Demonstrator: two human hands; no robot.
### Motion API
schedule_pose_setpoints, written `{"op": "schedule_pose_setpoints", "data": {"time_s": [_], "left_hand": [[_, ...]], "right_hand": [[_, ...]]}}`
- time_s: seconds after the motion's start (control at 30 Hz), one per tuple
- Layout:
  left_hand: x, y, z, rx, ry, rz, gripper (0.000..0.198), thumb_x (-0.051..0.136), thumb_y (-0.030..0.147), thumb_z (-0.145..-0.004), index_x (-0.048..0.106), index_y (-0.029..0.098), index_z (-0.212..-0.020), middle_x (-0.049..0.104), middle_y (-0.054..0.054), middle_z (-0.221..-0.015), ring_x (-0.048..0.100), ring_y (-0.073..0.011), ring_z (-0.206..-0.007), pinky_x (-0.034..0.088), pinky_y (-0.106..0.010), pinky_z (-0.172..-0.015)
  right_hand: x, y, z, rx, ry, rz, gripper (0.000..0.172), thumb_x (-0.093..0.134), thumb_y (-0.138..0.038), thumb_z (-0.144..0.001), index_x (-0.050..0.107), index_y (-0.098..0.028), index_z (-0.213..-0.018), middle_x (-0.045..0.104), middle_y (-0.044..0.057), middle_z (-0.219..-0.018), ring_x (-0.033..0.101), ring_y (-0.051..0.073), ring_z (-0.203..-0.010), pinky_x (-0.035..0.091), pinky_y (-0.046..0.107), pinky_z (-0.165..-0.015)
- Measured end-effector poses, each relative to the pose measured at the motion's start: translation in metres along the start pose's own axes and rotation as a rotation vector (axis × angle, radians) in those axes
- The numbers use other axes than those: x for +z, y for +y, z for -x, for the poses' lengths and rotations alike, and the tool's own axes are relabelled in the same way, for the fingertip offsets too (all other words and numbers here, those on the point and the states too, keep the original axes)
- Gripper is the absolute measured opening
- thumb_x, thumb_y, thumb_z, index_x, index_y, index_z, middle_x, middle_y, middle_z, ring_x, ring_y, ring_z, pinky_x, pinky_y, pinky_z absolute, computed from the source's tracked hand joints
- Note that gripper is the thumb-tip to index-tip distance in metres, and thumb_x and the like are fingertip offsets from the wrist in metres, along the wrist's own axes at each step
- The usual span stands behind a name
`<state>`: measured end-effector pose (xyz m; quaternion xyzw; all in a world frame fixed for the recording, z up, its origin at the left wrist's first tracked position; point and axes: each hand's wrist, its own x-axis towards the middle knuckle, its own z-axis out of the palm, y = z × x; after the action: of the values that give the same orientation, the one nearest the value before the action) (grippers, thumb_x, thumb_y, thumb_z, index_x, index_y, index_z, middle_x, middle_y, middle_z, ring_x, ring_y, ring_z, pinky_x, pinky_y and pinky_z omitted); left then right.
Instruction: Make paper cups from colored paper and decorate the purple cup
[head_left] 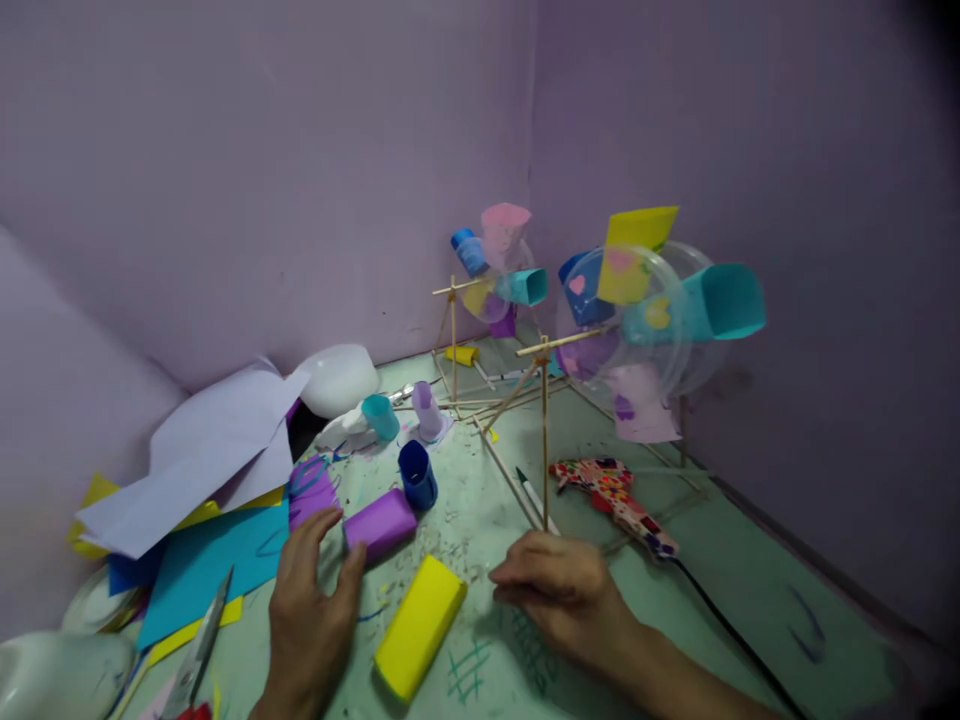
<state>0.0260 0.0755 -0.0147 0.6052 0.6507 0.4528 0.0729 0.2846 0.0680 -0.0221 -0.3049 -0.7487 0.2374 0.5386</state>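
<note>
My left hand [319,600] is open, thumb and fingers apart, beside a purple paper tube [381,525] lying on its side. A yellow paper tube [420,628] lies between my two hands. My right hand [559,585] has its fingers curled together; what they hold, if anything, is hidden. Just behind it rises an upright stick [545,450] of a wooden frame. On that frame sits a wheel of clear plastic discs [660,290] with coloured paper cups around it. A dark blue paper cup [418,478] stands behind the purple tube.
Scissors [199,645], blue paper [217,550] and white sheets [217,430] are at left. A patterned glue gun [615,500] with a black cord lies at right. Farther back are a second wheel [491,270], a teal cup [381,417] and a lilac cup [426,410]. Walls meet behind.
</note>
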Motion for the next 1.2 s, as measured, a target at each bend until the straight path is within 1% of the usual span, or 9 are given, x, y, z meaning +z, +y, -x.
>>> {"op": "schedule_pose_setpoints", "data": {"time_s": [0.17, 0.33, 0.4, 0.5, 0.67, 0.9, 1.0, 1.1, 1.2], "left_hand": [[0.007, -0.015, 0.0, -0.025, -0.122, 0.015, 0.059, 0.075, 0.036, -0.062, 0.057, 0.024, -0.117, 0.056, -0.012, -0.128, 0.043, -0.0356, -0.125, 0.025, -0.047, -0.109], [0.009, -0.014, -0.004, -0.155, -0.169, 0.075, 0.053, 0.079, 0.027, -0.055, 0.065, 0.025, -0.106, 0.063, -0.011, -0.117, 0.049, -0.0373, -0.118, 0.027, -0.048, -0.107], [0.006, -0.005, -0.006, -0.273, -0.134, 0.132, 0.052, 0.082, 0.025, -0.051, 0.067, 0.025, -0.101, 0.064, -0.008, -0.109, 0.049, -0.0365, -0.114, 0.029, -0.048, -0.106], [-0.002, 0.011, -0.01, -0.612, 0.031, 0.541, 0.054, 0.084, 0.016, -0.046, 0.068, 0.025, -0.097, 0.064, -0.002, -0.091, 0.054, -0.0303, -0.104, 0.041, -0.041, -0.096], [-0.018, 0.03, -0.014, -0.793, 0.009, 1.068, 0.02, 0.059, 0.02, -0.072, 0.063, 0.013, -0.091, 0.067, -0.011, -0.082, 0.066, -0.0242, -0.082, 0.056, -0.033, -0.07], [-0.028, 0.034, -0.009, -0.943, -0.089, 1.409, 0.03, 0.04, 0.022, -0.088, 0.06, 0.01, -0.106, 0.069, -0.013, -0.076, 0.069, -0.0255, -0.071, 0.057, -0.034, -0.056], [-0.028, 0.032, -0.008, -0.999, -0.144, 1.452, 0.034, 0.038, 0.026, -0.091, 0.061, 0.006, -0.105, 0.068, -0.016, -0.075, 0.067, -0.0252, -0.064, 0.054, -0.033, -0.049], [-0.028, 0.03, -0.008, -1.035, -0.145, 1.479, 0.034, 0.038, 0.026, -0.091, 0.06, 0.005, -0.104, 0.067, -0.016, -0.077, 0.065, -0.0228, -0.063, 0.054, -0.032, -0.051], [-0.029, 0.028, -0.009, -1.06, -0.113, 1.5, 0.03, 0.04, 0.025, -0.089, 0.061, 0.005, -0.098, 0.066, -0.016, -0.077, 0.064, -0.0222, -0.067, 0.055, -0.034, -0.058]], "right_hand": [[0.008, 0.004, 0.023, -0.074, -0.014, -0.018, 0.015, 0.058, -0.017, -0.085, 0.068, -0.017, -0.097, 0.072, 0.006, -0.072, 0.068, 0.013, -0.061, 0.053, 0.019, -0.058], [0.009, -0.002, 0.021, -0.015, -0.066, 0.014, 0.014, 0.055, -0.014, -0.085, 0.065, -0.014, -0.094, 0.072, 0.007, -0.071, 0.068, 0.014, -0.063, 0.053, 0.022, -0.06], [0.009, -0.002, 0.02, 0.023, -0.04, 0.038, 0.013, 0.053, -0.013, -0.084, 0.066, -0.014, -0.087, 0.071, 0.007, -0.068, 0.067, 0.014, -0.061, 0.052, 0.021, -0.057], [0.009, -0.001, 0.02, 0.067, -0.017, 0.105, 0.014, 0.054, -0.016, -0.085, 0.067, -0.014, -0.082, 0.071, 0.005, -0.067, 0.067, 0.013, -0.06, 0.052, 0.021, -0.056], [0.009, -0.001, 0.023, 0.116, 0.017, 0.177, 0.014, 0.057, -0.02, -0.085, 0.069, -0.015, -0.08, 0.072, 0.005, -0.067, 0.066, 0.013, -0.058, 0.051, 0.022, -0.055], [0.008, -0.006, 0.028, 0.078, -0.007, 0.269, 0.013, 0.056, -0.019, -0.085, 0.067, -0.015, -0.081, 0.07, 0.004, -0.066, 0.064, 0.013, -0.055, 0.05, 0.022, -0.053], [0.01, -0.007, 0.029, 0.005, -0.008, 0.321, 0.02, 0.058, -0.017, -0.081, 0.064, -0.014, -0.1, 0.072, 0.011, -0.089, 0.068, 0.018, -0.077, 0.054, 0.03, -0.067], [0.02, -0.012, 0.019, -0.16, -0.206, 0.45, 0.052, 0.057, -0.011, -0.074, 0.051, -0.014, -0.125, 0.06, 0.017, -0.125, 0.054, 0.027, -0.117, 0.041, 0.05, -0.099], [0.036, -0.022, -0.003, -0.24, -0.601, 0.519, 0.069, 0.056, -0.008, -0.067, 0.042, -0.017, -0.135, 0.048, 0.014, -0.141, 0.037, 0.03, -0.132, 0.015, 0.06, -0.11]]}}
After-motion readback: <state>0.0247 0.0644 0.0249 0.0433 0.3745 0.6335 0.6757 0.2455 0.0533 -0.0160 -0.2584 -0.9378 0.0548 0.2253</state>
